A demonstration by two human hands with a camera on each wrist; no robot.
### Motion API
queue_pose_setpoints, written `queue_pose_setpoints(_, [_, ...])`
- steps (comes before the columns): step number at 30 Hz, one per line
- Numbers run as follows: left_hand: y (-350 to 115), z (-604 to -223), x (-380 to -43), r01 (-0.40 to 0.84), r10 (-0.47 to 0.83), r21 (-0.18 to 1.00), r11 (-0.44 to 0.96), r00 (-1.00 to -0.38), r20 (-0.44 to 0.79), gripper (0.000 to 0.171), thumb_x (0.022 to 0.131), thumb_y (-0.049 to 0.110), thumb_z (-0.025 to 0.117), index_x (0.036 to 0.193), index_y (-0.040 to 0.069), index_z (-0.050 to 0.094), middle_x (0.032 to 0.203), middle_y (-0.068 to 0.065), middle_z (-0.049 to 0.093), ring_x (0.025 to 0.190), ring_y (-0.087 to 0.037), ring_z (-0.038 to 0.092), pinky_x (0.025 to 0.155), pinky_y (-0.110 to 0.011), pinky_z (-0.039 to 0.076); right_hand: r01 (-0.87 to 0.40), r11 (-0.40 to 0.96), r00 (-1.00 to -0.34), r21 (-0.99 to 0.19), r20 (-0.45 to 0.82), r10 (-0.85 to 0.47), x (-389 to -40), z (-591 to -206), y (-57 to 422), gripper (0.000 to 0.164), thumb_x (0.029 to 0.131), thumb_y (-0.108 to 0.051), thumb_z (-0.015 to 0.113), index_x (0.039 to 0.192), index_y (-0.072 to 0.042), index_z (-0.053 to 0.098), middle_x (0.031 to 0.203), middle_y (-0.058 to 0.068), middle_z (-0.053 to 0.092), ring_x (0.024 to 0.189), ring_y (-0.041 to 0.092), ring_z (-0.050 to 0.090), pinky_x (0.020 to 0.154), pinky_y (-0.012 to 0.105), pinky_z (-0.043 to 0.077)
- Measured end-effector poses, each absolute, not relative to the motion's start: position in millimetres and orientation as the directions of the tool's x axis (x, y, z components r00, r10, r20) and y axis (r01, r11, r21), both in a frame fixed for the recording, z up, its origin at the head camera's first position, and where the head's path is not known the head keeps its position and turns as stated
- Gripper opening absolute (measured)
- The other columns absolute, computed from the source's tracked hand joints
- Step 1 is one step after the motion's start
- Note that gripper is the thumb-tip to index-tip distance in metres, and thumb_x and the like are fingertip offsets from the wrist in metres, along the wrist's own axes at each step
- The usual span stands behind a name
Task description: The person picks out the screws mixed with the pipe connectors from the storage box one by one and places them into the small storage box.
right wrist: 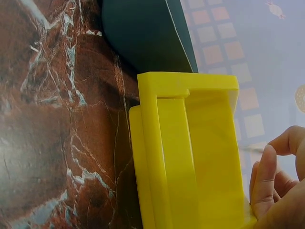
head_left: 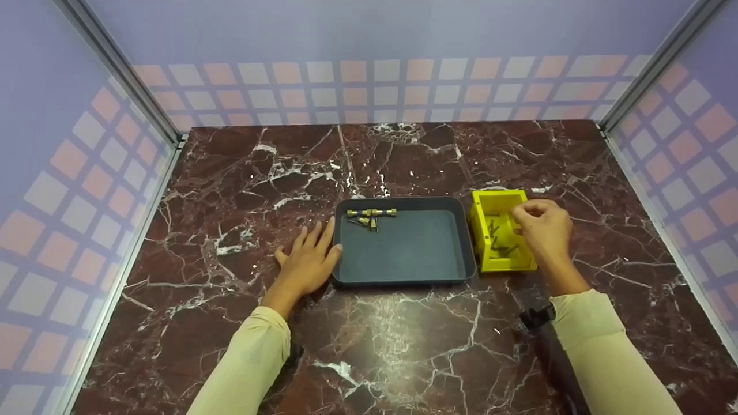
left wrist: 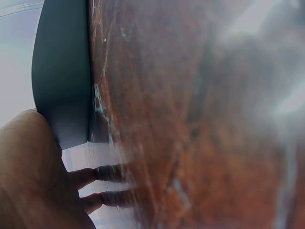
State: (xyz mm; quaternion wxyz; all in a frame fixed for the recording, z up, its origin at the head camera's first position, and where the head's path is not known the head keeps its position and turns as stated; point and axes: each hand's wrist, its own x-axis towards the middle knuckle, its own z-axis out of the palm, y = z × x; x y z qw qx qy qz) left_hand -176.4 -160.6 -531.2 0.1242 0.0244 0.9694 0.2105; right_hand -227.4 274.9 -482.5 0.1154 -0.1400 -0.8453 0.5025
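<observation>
My left hand (head_left: 305, 262) lies with spread fingers on the marble table, its thumb at the left rim of a dark grey tray (head_left: 403, 248). Small brass fittings with blue bands (head_left: 372, 212) sit in the tray's upper left corner, beside some thin dark pieces. To the right stands a yellow bin (head_left: 483, 245) with several dark screws (head_left: 504, 249) inside. Over the bin's right side, my right hand (head_left: 545, 227) pinches thumb and forefinger together. A thin, screw-like piece (right wrist: 252, 149) sticks out from those fingertips in the right wrist view; most of it is hidden.
Patterned panels (head_left: 375, 86) enclose the reddish-brown marble table (head_left: 403, 346) at the back and both sides. The yellow bin stands close against the tray's right wall. In the left wrist view the tray's side (left wrist: 62, 71) rises next to the hand.
</observation>
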Motion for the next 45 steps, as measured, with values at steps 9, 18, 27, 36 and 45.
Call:
queue_pose_setpoints(9, [-160.7,-531.9,-176.3,-0.003,0.098,0.411,0.912,-0.97,-0.224,0.064,0.107,0.06,0.025,0.163,0.043,-0.001,0.173,0.0,0.012,0.16,-0.036,0.007,0.109,-0.082,0.004,0.115,0.453,-0.938,-0.884,0.053,0.342,-227.2,-482.1,273.7,0.021,0.089,-0.016,0.067,0.093,0.003,0.076,0.1,-0.005,0.061,0.081,0.006,0.064,0.062,0.021,0.06])
queue_pose_setpoints(18, [-159.5,-530.0,-176.1,-0.009,0.092,0.423,0.906,-0.972,-0.218,0.064,0.107,0.059,0.027,0.164,0.043,0.002,0.173,0.0,0.013,0.16,-0.036,0.006,0.109,-0.083,0.002,0.049,0.493,-0.962,-0.869,0.092,0.258,-229.7,-475.8,262.5,0.02,0.089,-0.016,0.068,0.094,0.001,0.077,0.11,0.0,0.059,0.083,0.004,0.067,0.063,0.029,0.062])
queue_pose_setpoints(27, [-159.8,-531.1,-176.8,-0.007,0.094,0.414,0.91,-0.971,-0.222,0.064,0.107,0.059,0.026,0.163,0.043,0.0,0.173,0.0,0.012,0.16,-0.036,0.006,0.109,-0.083,0.002,-0.054,0.461,-0.972,-0.886,0.152,0.178,-234.5,-465.2,231.5,0.017,0.089,-0.016,0.072,0.093,0.001,0.076,0.108,0.002,0.059,0.08,0.005,0.068,0.059,0.03,0.061])
queue_pose_setpoints(36, [-160.3,-530.4,-176.3,-0.009,0.096,0.409,0.913,-0.967,-0.235,0.064,0.107,0.06,0.024,0.163,0.045,-0.003,0.174,0.0,0.01,0.16,-0.036,0.005,0.109,-0.082,0.002,-0.126,0.407,-0.978,-0.905,0.182,0.103,-240.9,-456.6,185.0,0.016,0.088,-0.014,0.078,0.09,0.001,0.076,0.105,0.006,0.058,0.078,0.012,0.063,0.054,0.029,0.059])
queue_pose_setpoints(45, [-159.4,-530.3,-176.6,-0.012,0.091,0.41,0.912,-0.969,-0.229,0.064,0.107,0.059,0.025,0.163,0.044,0.0,0.173,0.0,0.012,0.16,-0.035,0.006,0.11,-0.082,0.002,-0.137,0.492,-0.984,-0.86,0.175,0.033,-251.0,-457.9,138.2,0.016,0.087,-0.021,0.079,0.086,-0.004,0.077,0.102,0.007,0.061,0.079,0.015,0.062,0.053,0.023,0.056])
